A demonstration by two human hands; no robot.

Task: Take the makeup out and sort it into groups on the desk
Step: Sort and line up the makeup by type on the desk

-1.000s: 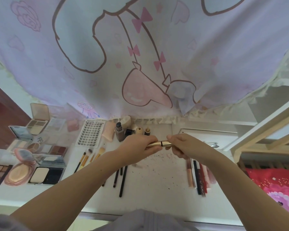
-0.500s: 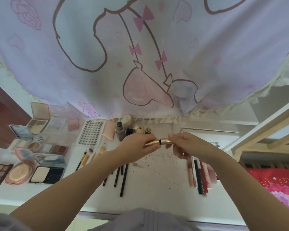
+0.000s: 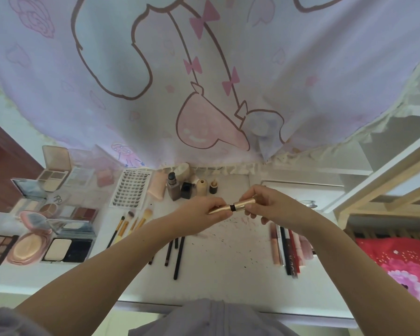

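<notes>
1. Since the earlier frame, both hands have pulled slightly apart, and a black band now shows at the middle of the slim gold metallic tube (image 3: 232,207) between them.
2. Left hand (image 3: 199,215) pinches the tube's tapered end with curled fingers; right hand (image 3: 269,207) grips the other end. The tube hangs above the white worktop (image 3: 228,258), level with both hands.
3. Just beyond the left hand stand small foundation bottles (image 3: 174,189).
4. Below the left wrist lie black pencils (image 3: 178,258), with yellow-handled brushes (image 3: 131,224) further left.
5. Under the right wrist lies a row of lip tubes and sticks (image 3: 287,251).
6. Far left of the left hand sit open powder compacts and eyeshadow palettes (image 3: 58,249) and a lash tray (image 3: 131,189).
</notes>
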